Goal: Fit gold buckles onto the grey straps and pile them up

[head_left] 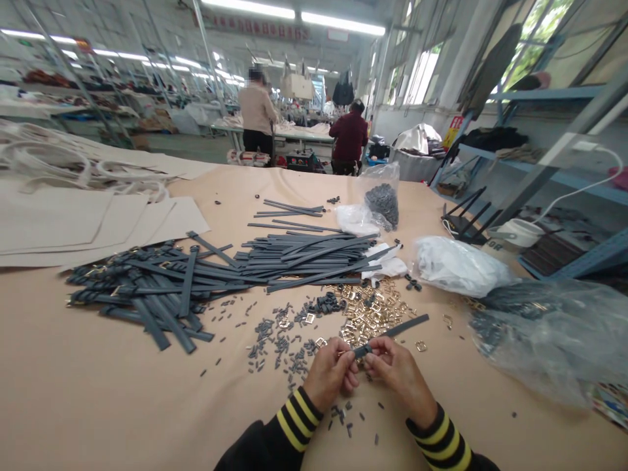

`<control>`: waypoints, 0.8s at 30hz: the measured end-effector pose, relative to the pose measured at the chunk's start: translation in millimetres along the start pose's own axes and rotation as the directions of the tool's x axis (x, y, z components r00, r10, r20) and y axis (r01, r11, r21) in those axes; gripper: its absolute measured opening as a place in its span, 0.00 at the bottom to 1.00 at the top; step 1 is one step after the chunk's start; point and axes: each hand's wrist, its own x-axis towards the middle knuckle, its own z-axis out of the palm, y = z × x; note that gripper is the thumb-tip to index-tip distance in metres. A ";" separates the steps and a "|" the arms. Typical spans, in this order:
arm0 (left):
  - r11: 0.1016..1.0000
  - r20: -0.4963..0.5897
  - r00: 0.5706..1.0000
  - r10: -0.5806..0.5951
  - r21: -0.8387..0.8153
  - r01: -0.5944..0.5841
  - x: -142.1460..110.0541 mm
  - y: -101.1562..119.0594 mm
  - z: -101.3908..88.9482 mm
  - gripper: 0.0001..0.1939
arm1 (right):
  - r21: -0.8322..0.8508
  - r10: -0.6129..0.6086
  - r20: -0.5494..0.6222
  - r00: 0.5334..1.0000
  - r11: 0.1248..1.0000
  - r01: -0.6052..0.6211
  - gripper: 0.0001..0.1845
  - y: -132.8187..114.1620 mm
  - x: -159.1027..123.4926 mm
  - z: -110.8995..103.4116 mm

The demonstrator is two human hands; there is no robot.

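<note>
Left hand [330,373] and right hand [400,378] clamp their fingers on a grey strap [398,331], brass buckles [367,314] just beyond; the red wall banner's [250,26] writing is unreadable.

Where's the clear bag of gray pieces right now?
In the head view, the clear bag stands toward the far side of the table, just right of a crumpled white bag.

Bag workshop, grey straps [314,256], hanging canvas totes [297,84]
</note>
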 end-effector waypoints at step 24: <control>0.994 0.059 0.995 0.079 0.070 -0.083 -1.8 -13.3 -2.2 0.11 | 0.028 -0.035 0.147 0.989 0.999 0.031 0.18 -0.2 -3.8 -0.4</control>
